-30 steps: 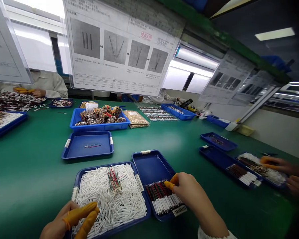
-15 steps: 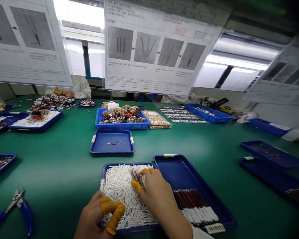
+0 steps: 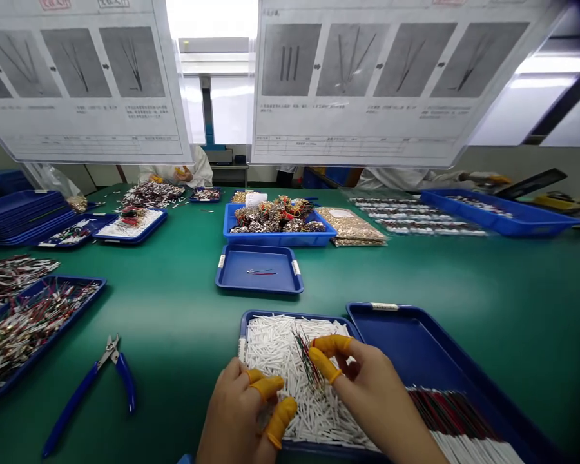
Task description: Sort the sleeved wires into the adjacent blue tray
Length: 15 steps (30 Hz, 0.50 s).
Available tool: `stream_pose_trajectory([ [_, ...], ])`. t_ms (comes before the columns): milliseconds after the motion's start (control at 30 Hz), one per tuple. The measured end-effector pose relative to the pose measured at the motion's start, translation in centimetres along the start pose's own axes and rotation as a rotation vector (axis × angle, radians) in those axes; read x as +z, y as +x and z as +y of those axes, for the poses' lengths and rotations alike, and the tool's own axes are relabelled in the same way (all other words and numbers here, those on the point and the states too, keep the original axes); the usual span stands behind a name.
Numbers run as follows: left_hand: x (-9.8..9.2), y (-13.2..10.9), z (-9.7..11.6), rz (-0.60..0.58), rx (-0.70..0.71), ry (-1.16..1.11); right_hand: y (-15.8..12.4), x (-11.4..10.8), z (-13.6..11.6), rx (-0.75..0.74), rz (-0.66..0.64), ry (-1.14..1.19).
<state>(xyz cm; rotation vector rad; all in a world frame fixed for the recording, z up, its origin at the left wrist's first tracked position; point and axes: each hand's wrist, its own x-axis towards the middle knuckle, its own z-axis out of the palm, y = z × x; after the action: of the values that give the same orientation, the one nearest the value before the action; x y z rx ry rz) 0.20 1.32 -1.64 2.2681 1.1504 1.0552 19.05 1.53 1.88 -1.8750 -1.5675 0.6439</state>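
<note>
Yellow finger cots cover fingertips on both hands. My left hand (image 3: 239,412) is over the near left part of a blue tray (image 3: 243,332) full of short white tubes (image 3: 270,348); its thumb and forefinger are bent with a gap between them, nothing visible in it. My right hand (image 3: 372,380) hovers over the same tray, thumb and forefinger pinched together beside a loose bunch of thin red and green wires (image 3: 307,361) lying on the tubes. What sits in that pinch is too small to tell.
Right of the tubes, a long blue tray (image 3: 415,328) holds rows of white-ended wires (image 3: 459,412). Blue-handled cutters (image 3: 109,361) lie at left. A small tray (image 3: 258,283) bears a few wires. Instruction sheets (image 3: 357,129) hang ahead; co-workers sit across the table.
The view has swung left, so things sit further right. My left thumb and forefinger have parted from a closed pose. My right fingers, spread at the wires before, have come together beside them.
</note>
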Motion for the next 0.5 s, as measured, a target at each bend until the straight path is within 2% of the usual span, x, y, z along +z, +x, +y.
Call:
stream_pose_trajectory([
  [100, -0.1, 0.0, 0.3, -0.033, -0.014, 0.058, -0.6, 0.6, -0.1, 0.023, -0.014, 0.301],
  [167, -0.2, 0.1, 0.5, -0.047, -0.015, 0.028, -0.9, 1.1, -0.1, 0.036, -0.031, 0.421],
  [400, -0.3, 0.2, 0.9, -0.098, -0.132, -0.072, -1.8, 2.4, -0.1, 0.083, 0.037, 0.511],
  [500, -0.4, 0.3, 1.0, -0.12, -0.199, -0.079, -1.6, 2.0, -0.4, 0.124, 0.171, 0.569],
])
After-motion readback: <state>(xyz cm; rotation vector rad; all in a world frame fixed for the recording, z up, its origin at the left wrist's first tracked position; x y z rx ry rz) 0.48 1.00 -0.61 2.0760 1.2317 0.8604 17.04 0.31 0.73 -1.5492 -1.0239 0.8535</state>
